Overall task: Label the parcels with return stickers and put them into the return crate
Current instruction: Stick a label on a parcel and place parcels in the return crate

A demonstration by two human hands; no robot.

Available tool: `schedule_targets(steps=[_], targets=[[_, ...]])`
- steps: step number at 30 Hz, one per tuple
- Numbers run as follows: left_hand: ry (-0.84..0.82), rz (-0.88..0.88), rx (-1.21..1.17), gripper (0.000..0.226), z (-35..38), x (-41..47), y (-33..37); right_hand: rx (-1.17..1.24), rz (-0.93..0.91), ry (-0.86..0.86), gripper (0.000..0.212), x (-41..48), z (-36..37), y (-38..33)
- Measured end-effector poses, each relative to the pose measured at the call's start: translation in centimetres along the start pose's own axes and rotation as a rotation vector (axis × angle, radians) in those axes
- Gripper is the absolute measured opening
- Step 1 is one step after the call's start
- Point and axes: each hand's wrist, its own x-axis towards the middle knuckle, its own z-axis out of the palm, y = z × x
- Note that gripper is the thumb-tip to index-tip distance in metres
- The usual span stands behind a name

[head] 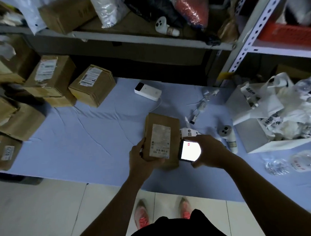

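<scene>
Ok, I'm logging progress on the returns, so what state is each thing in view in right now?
parcel, held by left hand, shipping label facing up, no return sticker visible.
phone, screen lit, gripped by right hand.
sticker strip, lying on the blue sheet, partly hidden by the phone.
power bank, lying flat, cable attached.
boxes at left, closed, stacked.

The parcel [161,136] is kraft brown with a greyish-white label [160,139] printed in black barcodes, and the phone [189,150] has a black rim round a glaring white screen with one small red mark. The sheet [96,133] is pale lavender-blue, the stickers [188,133] white with bold black characters, the boxes [92,85] tan with white labels. The shoes [141,214] are coral pink, the shelf basket [289,32] orange-red, the floor tiles [37,211] off-white
</scene>
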Motion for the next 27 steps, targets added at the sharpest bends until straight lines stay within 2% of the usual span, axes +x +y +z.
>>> schedule_targets(steps=[2, 6, 11, 20, 27], targets=[[0.011, 0.039, 0.032, 0.094, 0.3, 0.1, 0.2, -0.001, 0.018, 0.009, 0.101, -0.7, 0.1, 0.1], [0.022, 0.062, 0.156, 0.107, 0.9, 0.7, -0.6, -0.014, 0.045, 0.029, 0.103, -1.6, 0.1, 0.2], [-0.012, 0.099, 0.259, 0.106, 1.6, 1.5, -1.2, -0.100, 0.067, 0.003, 0.106, -2.3, -0.5, 0.2], [0.000, 0.141, 0.271, 0.102, 1.5, 1.4, -1.0, -0.171, 0.072, -0.011, 0.104, -2.8, -2.2, 0.1], [-0.012, 0.156, 0.263, 0.102, 1.1, 1.6, -1.0, -0.122, 0.065, -0.028, 0.102, -3.0, -2.5, 0.5]])
